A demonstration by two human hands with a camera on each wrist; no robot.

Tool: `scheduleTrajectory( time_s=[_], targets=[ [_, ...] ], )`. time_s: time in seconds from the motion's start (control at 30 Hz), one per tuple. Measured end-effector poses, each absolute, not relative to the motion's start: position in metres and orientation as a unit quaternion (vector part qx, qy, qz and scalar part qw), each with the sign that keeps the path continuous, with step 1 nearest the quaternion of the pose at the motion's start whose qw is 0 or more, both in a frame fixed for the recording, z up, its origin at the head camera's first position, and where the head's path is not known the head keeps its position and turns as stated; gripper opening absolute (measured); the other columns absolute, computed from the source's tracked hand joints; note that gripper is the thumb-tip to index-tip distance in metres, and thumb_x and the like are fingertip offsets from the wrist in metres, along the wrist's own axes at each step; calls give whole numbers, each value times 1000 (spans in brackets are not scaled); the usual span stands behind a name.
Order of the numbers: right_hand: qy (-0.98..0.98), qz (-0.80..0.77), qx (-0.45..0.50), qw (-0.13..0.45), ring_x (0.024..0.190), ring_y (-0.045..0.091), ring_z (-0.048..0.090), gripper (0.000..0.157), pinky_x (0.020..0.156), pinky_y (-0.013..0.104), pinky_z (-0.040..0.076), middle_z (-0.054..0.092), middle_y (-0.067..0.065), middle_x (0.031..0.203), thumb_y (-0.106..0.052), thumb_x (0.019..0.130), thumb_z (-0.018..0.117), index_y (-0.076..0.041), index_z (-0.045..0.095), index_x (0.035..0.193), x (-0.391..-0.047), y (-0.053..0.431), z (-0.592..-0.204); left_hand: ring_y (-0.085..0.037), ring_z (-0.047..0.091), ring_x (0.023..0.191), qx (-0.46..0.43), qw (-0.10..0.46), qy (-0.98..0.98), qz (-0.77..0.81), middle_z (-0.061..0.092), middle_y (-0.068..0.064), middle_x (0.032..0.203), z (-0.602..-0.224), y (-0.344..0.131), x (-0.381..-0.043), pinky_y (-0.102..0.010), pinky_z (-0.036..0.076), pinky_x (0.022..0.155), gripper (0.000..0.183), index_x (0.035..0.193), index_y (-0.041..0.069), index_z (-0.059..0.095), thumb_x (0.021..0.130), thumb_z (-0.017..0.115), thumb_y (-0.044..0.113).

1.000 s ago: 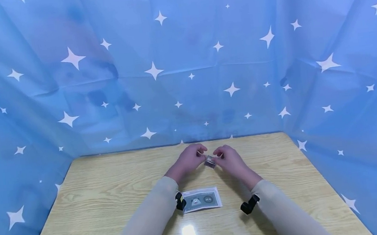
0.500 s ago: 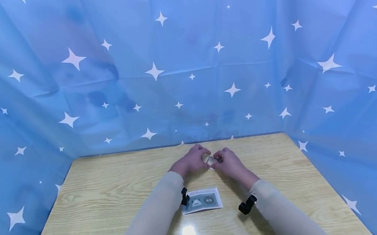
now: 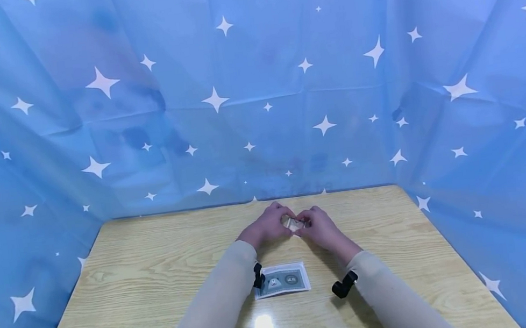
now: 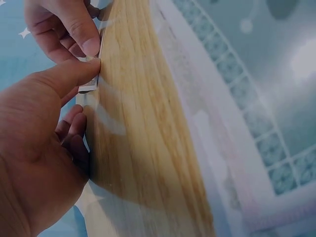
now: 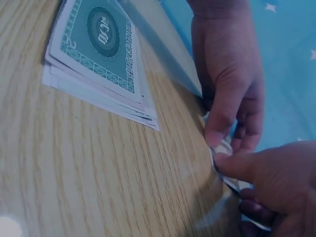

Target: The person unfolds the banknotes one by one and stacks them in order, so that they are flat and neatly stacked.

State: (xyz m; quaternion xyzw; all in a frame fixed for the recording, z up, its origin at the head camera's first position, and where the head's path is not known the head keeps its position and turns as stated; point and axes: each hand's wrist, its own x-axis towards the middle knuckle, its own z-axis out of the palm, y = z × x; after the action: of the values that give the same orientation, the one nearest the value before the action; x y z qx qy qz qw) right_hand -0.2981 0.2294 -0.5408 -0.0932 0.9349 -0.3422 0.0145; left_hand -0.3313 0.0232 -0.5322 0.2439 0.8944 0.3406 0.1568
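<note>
At the far part of the table, both hands pinch a small, pale, folded-looking piece of paper between thumbs and fingers. My left hand holds its left side and my right hand its right, the fingertips almost meeting at its far edge. In the left wrist view, the left thumb presses down on the paper beside the other hand's thumb. Seen from the right wrist, the paper lies mostly hidden behind the fingers.
Nearer the body, a stack of green paper notes with white borders lies on the wooden table, its sheets slightly fanned. A blue curtain with white stars hangs along the table's back and sides. Black wrist cameras sit on both sleeves.
My left hand has shifted slightly right and taken hold of the paper, which shows a paler face than before. The fingertips of both hands have come closer together. The note stack stays put.
</note>
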Motion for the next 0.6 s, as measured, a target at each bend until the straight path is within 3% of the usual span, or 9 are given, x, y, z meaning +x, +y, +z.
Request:
scheduleTrajectory(
  time_s=[0.4,0.6],
  targets=[
    [902,-417,-111,-2,93,21,63,27,81,38,54,72,8,108,-1,95,84,-5,77,121,-298,229,-546,-22,58,114,270,123,875,383,62,-4,121,-538,22,-334,-42,51,105,36,126,14,67,95,85,8],
    [878,-471,-84,-15,88,19,65,19,75,31,54,73,6,98,0,97,81,-5,78,116,-295,229,-547,-16,62,99,257,138,858,423,68,-4,108,-538,21,-331,-36,54,93,30,126,12,64,101,73,-1]
  ],
)
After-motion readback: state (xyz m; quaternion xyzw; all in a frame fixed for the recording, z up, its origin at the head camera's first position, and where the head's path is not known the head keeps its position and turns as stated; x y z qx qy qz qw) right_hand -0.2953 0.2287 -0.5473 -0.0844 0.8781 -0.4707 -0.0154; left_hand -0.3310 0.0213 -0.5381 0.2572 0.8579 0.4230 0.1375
